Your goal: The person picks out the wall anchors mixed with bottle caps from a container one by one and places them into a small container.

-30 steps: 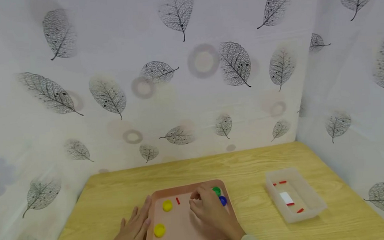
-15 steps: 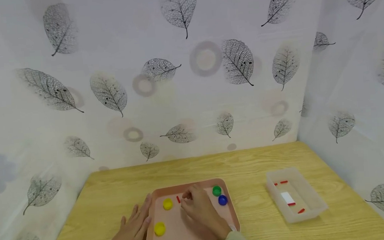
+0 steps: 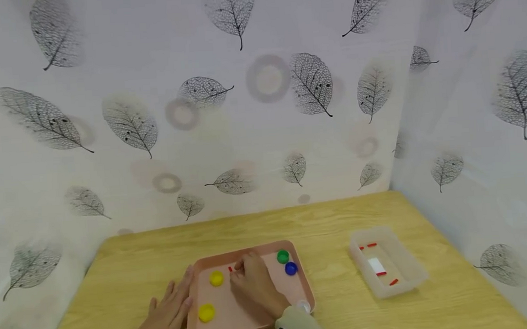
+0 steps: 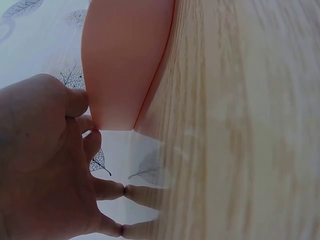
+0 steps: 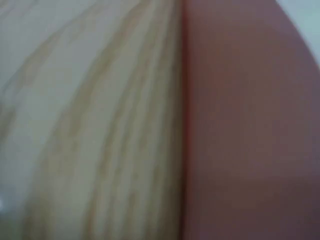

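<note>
A pink tray (image 3: pixel 225 324) lies on the wooden table. My left hand (image 3: pixel 166 311) rests beside the tray's left edge, fingers extended; in the left wrist view, my left hand (image 4: pixel 47 155) touches the tray's outer wall (image 4: pixel 125 60). Over the tray's middle is my right hand (image 3: pixel 254 286), its fingers bent and fingertips close to a short red stick (image 3: pixel 230 269). Whether anything sits between those fingertips is hidden. Two yellow round pieces (image 3: pixel 216 278) are at the tray's left; a green one (image 3: pixel 283 256) and a blue one (image 3: pixel 291 268) occupy its far right.
To the right stands a translucent plastic box (image 3: pixel 404 281) holding several red sticks (image 3: pixel 394 282) and a white card (image 3: pixel 376 266). A clear round object (image 3: pixel 304 306) shows beside the right sleeve, at the tray's near right corner. Leaf-patterned sheeting (image 3: pixel 261 134) encloses the table.
My right hand has shifted left across the tray, toward the red stick. The left hand has stayed at the tray's edge. The head view has turned slightly right.
</note>
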The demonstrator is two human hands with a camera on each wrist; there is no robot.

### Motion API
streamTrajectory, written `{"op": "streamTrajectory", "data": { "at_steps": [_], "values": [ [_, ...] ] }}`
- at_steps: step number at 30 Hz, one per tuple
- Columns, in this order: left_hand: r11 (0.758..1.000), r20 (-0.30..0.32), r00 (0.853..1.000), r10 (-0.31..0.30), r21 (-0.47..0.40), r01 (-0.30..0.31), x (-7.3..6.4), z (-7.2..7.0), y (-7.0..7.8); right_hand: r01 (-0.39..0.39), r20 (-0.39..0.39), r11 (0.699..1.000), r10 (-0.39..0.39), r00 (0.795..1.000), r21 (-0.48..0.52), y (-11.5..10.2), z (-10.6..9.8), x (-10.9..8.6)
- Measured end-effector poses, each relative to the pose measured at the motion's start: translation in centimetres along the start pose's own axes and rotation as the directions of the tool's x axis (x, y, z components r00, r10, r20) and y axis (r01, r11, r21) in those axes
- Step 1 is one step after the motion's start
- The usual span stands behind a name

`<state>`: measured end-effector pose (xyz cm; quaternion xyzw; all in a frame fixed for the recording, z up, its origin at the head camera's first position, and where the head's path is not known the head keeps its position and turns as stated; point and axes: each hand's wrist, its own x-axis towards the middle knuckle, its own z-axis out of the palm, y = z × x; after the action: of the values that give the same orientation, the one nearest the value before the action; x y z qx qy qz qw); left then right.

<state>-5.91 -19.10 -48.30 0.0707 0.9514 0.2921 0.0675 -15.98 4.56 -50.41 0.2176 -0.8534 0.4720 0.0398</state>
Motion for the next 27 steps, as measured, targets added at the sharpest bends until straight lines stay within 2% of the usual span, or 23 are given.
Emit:
{"op": "streamTrajectory", "data": {
  "at_steps": [4,10,14,16,21,27],
  "values": [
    [1.0,-0.001,1.0,-0.009,0.008,0.009,-0.4,-0.2,-0.2,-0.021,0.01,0.999,0.021,1.0,-0.035,-0.3,0.8,0.0],
    [1.0,-0.05,0.999,0.01,0.013,-0.009,-0.6,0.0,-0.1,-0.048,-0.017,0.989,0.046,0.999,-0.143,-0.9,1.6,-0.1],
    [1.0,-0.036,0.999,0.024,-0.003,-0.024,-0.2,0.2,0.1,-0.049,-0.051,0.971,0.039,0.998,-0.235,-0.8,1.7,-0.2],
    [1.0,-0.017,0.999,0.027,-0.013,-0.027,0.0,0.2,0.2,-0.025,-0.066,0.965,0.008,0.998,-0.261,-0.6,1.8,-0.2],
    [1.0,0.004,1.0,0.006,-0.014,-0.006,0.1,0.1,0.3,0.016,-0.067,0.961,-0.036,0.997,-0.278,-0.3,1.8,-0.2],
    [1.0,0.007,1.0,-0.011,-0.002,0.011,0.0,-0.1,0.2,-0.034,-0.007,0.966,0.033,0.999,-0.257,-0.6,1.8,0.0]
  ]
}}
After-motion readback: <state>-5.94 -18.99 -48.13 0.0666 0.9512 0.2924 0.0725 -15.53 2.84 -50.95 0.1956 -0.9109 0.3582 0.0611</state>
